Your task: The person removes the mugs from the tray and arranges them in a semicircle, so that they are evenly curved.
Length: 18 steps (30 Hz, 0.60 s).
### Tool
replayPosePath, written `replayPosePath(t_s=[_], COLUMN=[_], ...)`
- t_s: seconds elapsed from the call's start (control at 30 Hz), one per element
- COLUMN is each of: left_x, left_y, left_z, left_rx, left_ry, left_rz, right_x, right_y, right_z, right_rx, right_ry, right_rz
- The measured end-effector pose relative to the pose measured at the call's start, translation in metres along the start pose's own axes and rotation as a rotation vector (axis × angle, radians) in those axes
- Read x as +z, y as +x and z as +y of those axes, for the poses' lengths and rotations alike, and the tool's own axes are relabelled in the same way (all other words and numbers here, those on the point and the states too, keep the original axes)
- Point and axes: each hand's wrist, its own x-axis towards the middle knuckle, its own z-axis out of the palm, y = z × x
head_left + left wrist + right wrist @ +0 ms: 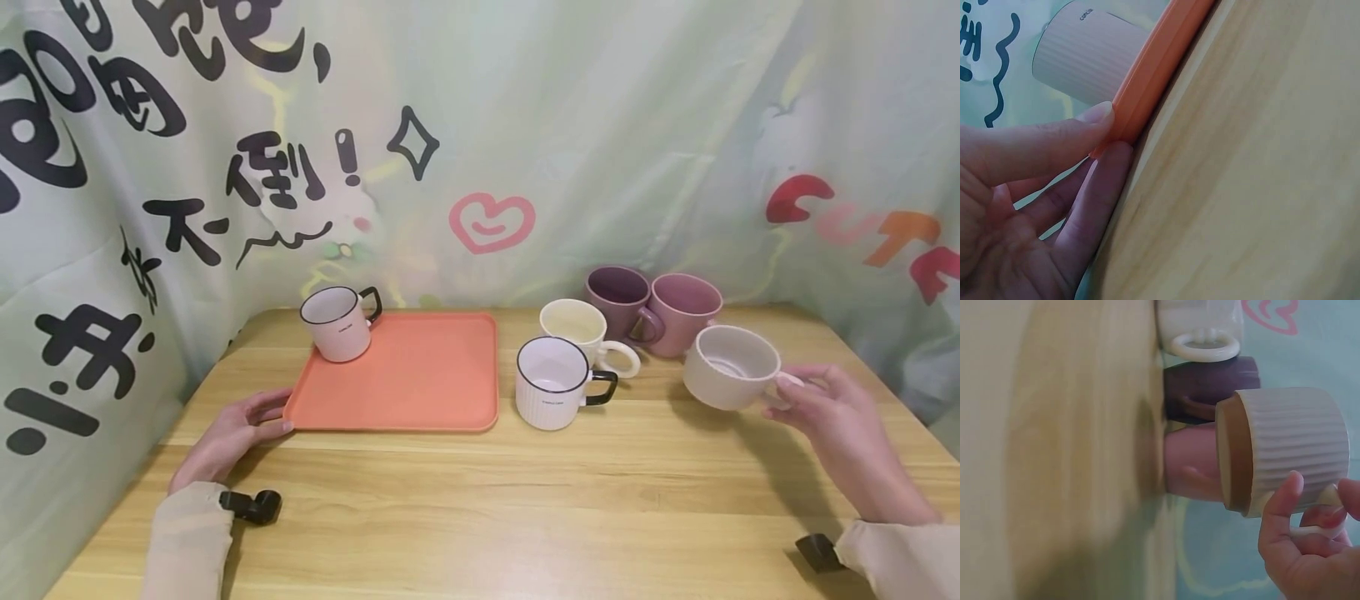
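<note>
My right hand (840, 425) grips a white ribbed mug (729, 371) by its handle. In the right wrist view the mug (1297, 450) is held off the table, its brown base showing. At the left, my left hand (232, 433) pinches the near left corner of an orange tray (420, 383). Seen from the left wrist, the thumb lies on the rim of the tray (1157, 72) and a finger touches its lower edge. On the tray's far left part stands a white mug with a black rim and black handle (341, 329).
Between tray and right hand stand another black-rimmed white mug (547, 400), a cream mug with a ring handle (567, 312), a dark purple mug (611, 304) and a pink mug (686, 300). A printed curtain (600, 167) hangs behind the wooden table (480, 517).
</note>
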Motion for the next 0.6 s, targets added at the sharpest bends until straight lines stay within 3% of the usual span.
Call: replayPosePath(t_s=[0.23, 0.47, 0.6], left_x=[0.000, 0.000, 0.000], left_y=[0.001, 0.000, 0.001], left_z=[0.000, -0.001, -0.001], left_rx=[0.005, 0.012, 0.013], left_ry=[-0.009, -0.024, -0.028], left_rz=[-0.002, -0.005, -0.008], right_x=[-0.005, -0.013, -0.020], right_y=[-0.001, 0.000, 0.002], right_z=[0.007, 0.011, 0.015], right_rx=[0.055, 0.118, 0.118], right_ry=[-0.065, -0.210, -0.202], right_rz=[0.005, 0.018, 0.008])
